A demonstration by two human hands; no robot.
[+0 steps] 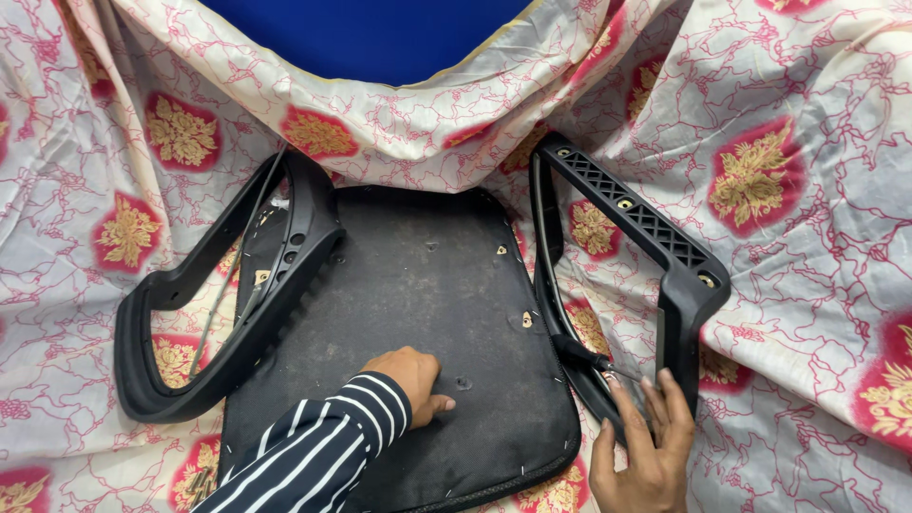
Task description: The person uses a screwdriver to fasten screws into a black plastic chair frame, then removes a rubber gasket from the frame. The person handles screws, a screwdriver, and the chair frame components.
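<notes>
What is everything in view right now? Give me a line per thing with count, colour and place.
seat underside: one, black, dusty, centre, lying on the cloth
left armrest: one, black loop, against the seat's left edge
right armrest: one, black loop with ribbed inner face, at the seat's right edge
screwdriver: one, black handle, by the seat's right edge, above the right hand
patterned cloth: one, cream with red and gold flower patches, spread under everything
blue surface: one, blue, top centre behind the cloth
striped sleeve: one, dark with white stripes, on the left arm
left hand: one, fist resting on the seat underside
right hand: one, fingers open, at the right armrest's lower end
</notes>
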